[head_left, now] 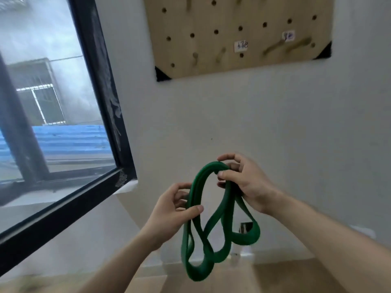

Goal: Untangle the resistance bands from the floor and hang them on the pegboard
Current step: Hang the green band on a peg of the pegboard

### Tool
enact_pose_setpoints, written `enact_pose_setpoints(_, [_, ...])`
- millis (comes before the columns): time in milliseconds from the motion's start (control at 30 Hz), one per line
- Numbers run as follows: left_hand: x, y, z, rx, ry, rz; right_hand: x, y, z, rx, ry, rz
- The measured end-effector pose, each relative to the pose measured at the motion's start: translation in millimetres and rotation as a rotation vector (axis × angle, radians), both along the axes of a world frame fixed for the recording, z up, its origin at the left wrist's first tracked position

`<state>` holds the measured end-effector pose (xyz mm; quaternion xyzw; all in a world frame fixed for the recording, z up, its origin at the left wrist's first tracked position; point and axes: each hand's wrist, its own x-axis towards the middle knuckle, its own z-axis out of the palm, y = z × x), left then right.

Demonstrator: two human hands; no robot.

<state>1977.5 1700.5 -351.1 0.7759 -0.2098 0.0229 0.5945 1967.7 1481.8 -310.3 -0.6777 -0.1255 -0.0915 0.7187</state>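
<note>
Green looped rubber resistance band [220,235] held in mid-air below wooden pegboard [239,34], upper bend gripped by curled right hand [245,182], left strand pinched by left hand [175,212], loops hanging tangled.

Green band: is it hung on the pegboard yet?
Not hung: left hand and right hand hold the green band below the pegboard.

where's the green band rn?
Head view, lower centre: the green band hangs in loops between both hands, right hand gripping its top, left hand pinching its left side, below the pegboard.
</note>
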Motion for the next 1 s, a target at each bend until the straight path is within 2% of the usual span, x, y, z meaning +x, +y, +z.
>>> enact_pose_setpoints(233, [40,-17,115,-0.314,-0.141,0.093,43,-9,109,0.064,-0.139,-0.059])
enact_pose_setpoints(533, [111,-42,229,-0.408,-0.379,0.21,103,16,195,-0.154,-0.639,-0.442])
enact_pose_setpoints(767, [164,-57,265,-0.331,-0.474,0.278,150,12,214,-0.26,-0.652,-0.563])
enact_pose_setpoints(1000, [196,-66,265,-0.242,-0.519,0.326,180,13,206,-0.482,-0.607,-0.614])
